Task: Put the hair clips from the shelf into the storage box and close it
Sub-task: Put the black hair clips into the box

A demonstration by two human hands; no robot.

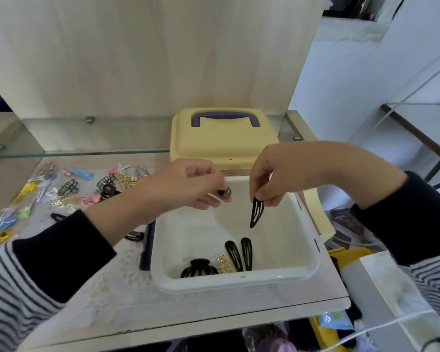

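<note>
White plastic forms the open, square storage box, which is set on the lace-covered wooden shelf with its pale yellow lid raised behind it, the dark blue handle of the lid turned toward the camera. The right hand is held above the far right part of the box, the wrist bent so that the fingers point downward. A black teardrop-shaped snap clip is pinched at its wide end between thumb and fingertips and hangs point down over the box floor, not touching it. The left hand is extended from the left over the far left rim of the box with its fingers curled, and a small dark grey item is pinched at the fingertips; what kind of item it is cannot be told. Both forearms are covered by dark sleeves over striped fabric. On the box floor, toward the near wall, a black claw clip is seen, with a gold chain-link clip just beside it and two black snap clips laid side by side. Another black clip lies on the shelf just beside the left wall of the box, partly hidden by the left forearm. A scatter of coloured, gold and black hair clips is spread over the left part of the shelf, well apart from the box, below a glass ledge.
</note>
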